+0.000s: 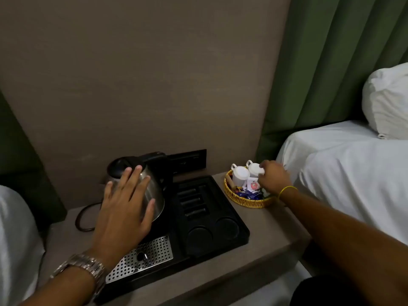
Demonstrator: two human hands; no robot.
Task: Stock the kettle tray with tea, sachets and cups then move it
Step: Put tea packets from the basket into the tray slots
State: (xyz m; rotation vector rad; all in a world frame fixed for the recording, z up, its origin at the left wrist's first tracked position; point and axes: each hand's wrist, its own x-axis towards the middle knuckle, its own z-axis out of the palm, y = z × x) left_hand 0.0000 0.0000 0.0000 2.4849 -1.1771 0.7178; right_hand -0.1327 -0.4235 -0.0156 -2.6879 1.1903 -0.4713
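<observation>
Kettle tray (240,234) black, on bedside table, slots and two round cup wells bare; nothing stocked yet.

Nearest: left hand (123,208) spread flat, fingers wide, palm against steel kettle (154,193) at tray's left side; resting, not gripping. Likely steadying kettle while other arm reaches.

Farther, right of tray: right hand (273,177) down in wicker basket (245,200), fingers curled beside white cups (240,175) and sachets (252,186). Cannot tell whether anything pinched. Basket just beside tray, so transfer short.
</observation>
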